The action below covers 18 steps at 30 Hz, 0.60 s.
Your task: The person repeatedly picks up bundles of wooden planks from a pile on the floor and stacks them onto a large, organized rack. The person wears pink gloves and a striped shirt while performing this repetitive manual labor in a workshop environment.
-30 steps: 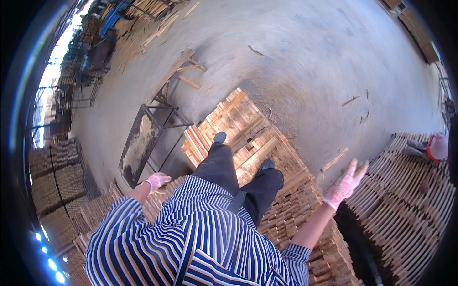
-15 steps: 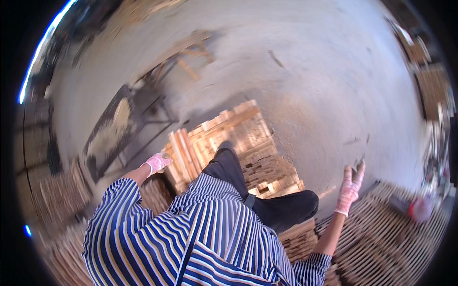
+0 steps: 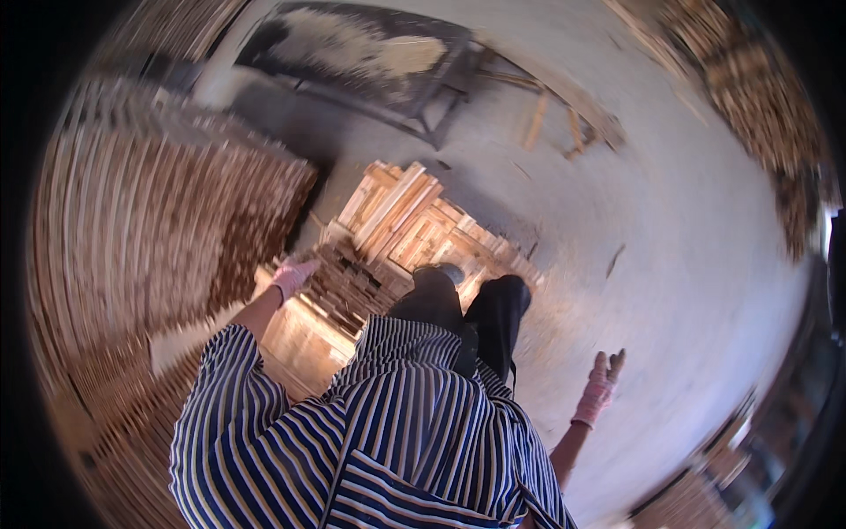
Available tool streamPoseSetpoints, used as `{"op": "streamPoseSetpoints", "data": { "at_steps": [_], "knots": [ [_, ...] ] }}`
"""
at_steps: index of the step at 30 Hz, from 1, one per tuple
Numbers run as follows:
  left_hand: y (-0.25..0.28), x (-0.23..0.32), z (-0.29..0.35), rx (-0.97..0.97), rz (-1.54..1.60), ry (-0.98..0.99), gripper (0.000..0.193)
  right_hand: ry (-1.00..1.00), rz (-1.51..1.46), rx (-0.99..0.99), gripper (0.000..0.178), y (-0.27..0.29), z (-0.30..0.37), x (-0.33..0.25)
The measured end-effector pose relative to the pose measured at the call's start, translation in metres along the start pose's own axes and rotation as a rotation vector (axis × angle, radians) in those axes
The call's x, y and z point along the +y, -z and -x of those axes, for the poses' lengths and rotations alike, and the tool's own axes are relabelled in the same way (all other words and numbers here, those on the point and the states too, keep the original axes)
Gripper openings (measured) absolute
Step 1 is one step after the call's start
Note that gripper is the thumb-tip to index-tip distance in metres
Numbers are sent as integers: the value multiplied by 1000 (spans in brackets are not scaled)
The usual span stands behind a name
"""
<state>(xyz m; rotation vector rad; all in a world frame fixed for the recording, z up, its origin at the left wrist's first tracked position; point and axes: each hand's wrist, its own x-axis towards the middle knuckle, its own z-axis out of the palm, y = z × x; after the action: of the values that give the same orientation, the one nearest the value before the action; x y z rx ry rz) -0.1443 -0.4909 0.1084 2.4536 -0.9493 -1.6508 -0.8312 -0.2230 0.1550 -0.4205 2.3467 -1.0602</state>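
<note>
My left hand (image 3: 295,278), in a pink-and-white work glove, is by the near left side of a stack of short wooden strips (image 3: 357,280). Its fingers look stretched out, with nothing visible in them; blur hides whether it touches the wood. Off to the right, over bare floor, my right hand (image 3: 601,388) wears a matching glove with greyish fingertips. Its fingers are apart and hold nothing. Lighter wooden strips (image 3: 397,207) lie bundled on the far part of the stack, beyond my knees.
Tall rows of stacked wooden slats (image 3: 167,212) stand close on the left. A dark low table (image 3: 370,88) strewn with sawdust is at the far side, beside a wooden trestle (image 3: 564,106). More wood piles (image 3: 758,106) line the far right. Concrete floor (image 3: 670,291) spreads rightward.
My view has turned left, so the dark table now lies straight ahead and the slat rows fill the left. My legs have come closer together. Both hands still hold nothing visible.
</note>
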Motion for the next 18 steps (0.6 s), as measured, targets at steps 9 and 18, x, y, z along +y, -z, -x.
{"op": "streamPoseSetpoints", "data": {
  "at_steps": [9,18],
  "knots": [
    [-101,-203,152,181,702,505,45,360,385,-894,74,-255,-81,-128],
    [-191,-255,113,70,899,394,28,545,808,-1228,79,-398,-45,-141]
  ]
}}
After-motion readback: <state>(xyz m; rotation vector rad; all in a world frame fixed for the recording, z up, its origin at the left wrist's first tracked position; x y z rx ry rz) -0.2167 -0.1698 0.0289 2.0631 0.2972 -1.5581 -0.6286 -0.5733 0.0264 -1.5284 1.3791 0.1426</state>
